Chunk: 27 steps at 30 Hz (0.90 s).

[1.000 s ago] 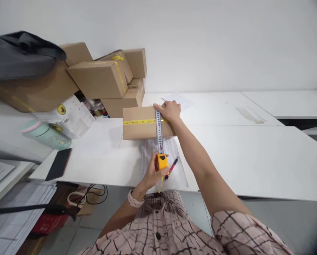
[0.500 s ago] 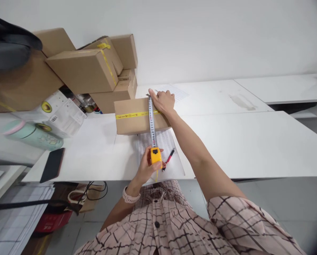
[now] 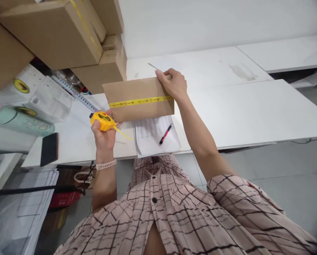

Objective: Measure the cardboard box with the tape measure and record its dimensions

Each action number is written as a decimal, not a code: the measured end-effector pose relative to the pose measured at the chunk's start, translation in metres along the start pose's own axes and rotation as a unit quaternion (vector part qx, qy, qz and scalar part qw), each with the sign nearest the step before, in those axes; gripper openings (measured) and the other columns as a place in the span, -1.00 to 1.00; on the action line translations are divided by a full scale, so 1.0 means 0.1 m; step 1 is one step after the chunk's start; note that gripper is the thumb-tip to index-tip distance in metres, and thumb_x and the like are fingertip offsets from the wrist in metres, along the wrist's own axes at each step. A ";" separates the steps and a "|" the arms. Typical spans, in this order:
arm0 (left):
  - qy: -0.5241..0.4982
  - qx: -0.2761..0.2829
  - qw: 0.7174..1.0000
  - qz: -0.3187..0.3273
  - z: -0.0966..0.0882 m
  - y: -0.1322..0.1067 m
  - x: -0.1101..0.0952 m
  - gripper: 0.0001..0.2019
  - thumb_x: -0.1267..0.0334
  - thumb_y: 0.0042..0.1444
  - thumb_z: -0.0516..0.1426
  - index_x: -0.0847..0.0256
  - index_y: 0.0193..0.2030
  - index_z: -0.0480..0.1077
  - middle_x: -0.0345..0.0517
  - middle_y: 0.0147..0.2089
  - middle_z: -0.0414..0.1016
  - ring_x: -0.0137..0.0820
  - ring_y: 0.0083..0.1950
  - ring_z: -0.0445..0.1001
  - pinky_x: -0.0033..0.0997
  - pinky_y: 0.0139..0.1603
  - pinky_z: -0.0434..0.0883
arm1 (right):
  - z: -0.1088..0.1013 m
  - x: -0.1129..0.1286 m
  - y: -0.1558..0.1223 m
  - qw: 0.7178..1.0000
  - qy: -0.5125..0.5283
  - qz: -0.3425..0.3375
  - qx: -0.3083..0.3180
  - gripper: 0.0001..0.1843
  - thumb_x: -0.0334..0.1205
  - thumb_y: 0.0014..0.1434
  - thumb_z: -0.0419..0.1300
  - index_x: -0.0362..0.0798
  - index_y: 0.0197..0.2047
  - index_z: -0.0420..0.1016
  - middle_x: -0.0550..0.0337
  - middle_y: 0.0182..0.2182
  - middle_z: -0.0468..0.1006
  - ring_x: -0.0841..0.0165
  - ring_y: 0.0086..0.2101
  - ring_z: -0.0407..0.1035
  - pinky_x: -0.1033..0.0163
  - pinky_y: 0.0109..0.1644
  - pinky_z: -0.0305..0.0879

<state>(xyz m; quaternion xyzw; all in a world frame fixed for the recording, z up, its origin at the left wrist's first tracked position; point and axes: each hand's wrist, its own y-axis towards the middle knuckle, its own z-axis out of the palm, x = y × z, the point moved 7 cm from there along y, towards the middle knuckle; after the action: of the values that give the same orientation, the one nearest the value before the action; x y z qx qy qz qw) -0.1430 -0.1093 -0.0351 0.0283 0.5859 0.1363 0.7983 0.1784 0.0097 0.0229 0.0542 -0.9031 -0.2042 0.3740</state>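
My left hand (image 3: pixel 104 134) is closed around a yellow tape measure (image 3: pixel 102 120), whose blade (image 3: pixel 80 97) sticks out to the upper left, off the box. A yellow strap trails from its case. My right hand (image 3: pixel 174 83) grips the far right corner of a cardboard box (image 3: pixel 139 92) with yellow printed tape along it, thumb on top. The box is slightly tilted, and its left end is close to my left fingers; whether they touch it I cannot tell. Printed sheets (image 3: pixel 153 132) lie partly under the box, with a red and black pen (image 3: pixel 165 134) on them.
Stacked cardboard boxes (image 3: pixel 55 35) stand at the back left, beside white cartons with avocado pictures (image 3: pixel 47 99). A mint green bottle (image 3: pixel 23 120) lies near a dark phone (image 3: pixel 49 149) at the left table edge. The white table (image 3: pixel 240 113) extends right.
My left hand has moved left with the tape measure, and its blade has swung off the box. My right hand has shifted to the box's right corner, and the box is now tilted.
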 end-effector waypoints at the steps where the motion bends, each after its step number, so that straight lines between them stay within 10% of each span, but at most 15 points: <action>1: 0.003 0.002 1.000 -0.006 0.01 0.01 0.02 -0.42 -0.34 0.00 0.16 0.01 0.00 0.33 -0.06 0.13 0.53 -0.14 0.27 0.42 -0.21 -0.05 0.53 | -0.03 -0.06 -0.08 1.000 0.004 0.002 0.000 -0.16 0.50 0.32 -0.27 -0.01 0.04 0.48 0.06 -0.02 0.52 0.01 0.16 0.37 -0.17 0.24 0.28; 13: 0.023 -0.043 0.999 -0.009 -0.14 -0.04 0.38 -0.38 -0.13 -0.13 0.37 0.02 0.02 0.29 -0.09 0.06 0.51 -0.28 0.15 0.50 -0.37 -0.06 0.51 | 0.05 -0.08 -0.64 0.999 0.016 0.024 -0.017 -0.24 0.45 0.32 -0.15 0.12 0.26 0.41 0.07 0.30 0.39 0.01 0.31 0.23 -0.16 0.32 0.25; 16: 0.073 -0.053 0.996 0.021 -0.20 -0.19 0.20 -0.40 -0.06 -0.10 0.40 0.03 0.02 0.28 -0.10 0.02 0.51 -0.25 0.11 0.56 -0.39 -0.07 0.52 | 0.05 -0.10 -0.84 0.999 0.009 0.052 0.009 -0.22 0.45 0.31 -0.16 0.13 0.28 0.41 0.03 0.35 0.35 0.01 0.32 0.22 -0.13 0.29 0.30; 20: 0.167 0.115 0.979 -0.018 0.10 -0.55 -0.14 -0.28 0.15 -0.13 0.46 0.04 0.17 0.30 -0.03 0.07 0.52 -0.26 -0.13 0.62 -0.33 -0.20 0.57 | -0.18 -0.06 -1.08 0.994 0.049 0.097 0.001 -0.10 0.47 0.32 -0.37 0.16 0.38 0.33 -0.02 0.28 0.46 0.06 0.17 0.40 -0.05 0.09 0.44; 27: 0.312 0.459 0.823 -0.120 0.74 -1.38 0.09 -0.26 0.16 -0.08 0.41 0.02 0.27 0.32 -0.13 -0.14 0.54 -0.32 -0.28 0.50 -0.38 -0.35 0.45 | -0.61 -0.15 -1.62 0.952 0.236 0.177 -0.082 -0.16 0.50 0.31 -0.31 0.17 0.26 0.40 0.06 -0.30 0.61 0.32 -0.50 0.44 0.16 -0.47 0.31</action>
<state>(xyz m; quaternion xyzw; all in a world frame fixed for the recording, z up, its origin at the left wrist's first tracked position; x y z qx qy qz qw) -0.0454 -0.2310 -0.0485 0.2767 0.7974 -0.2442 0.4775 0.2223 -0.1539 -0.0143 -0.0908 -0.7642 -0.1889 0.6100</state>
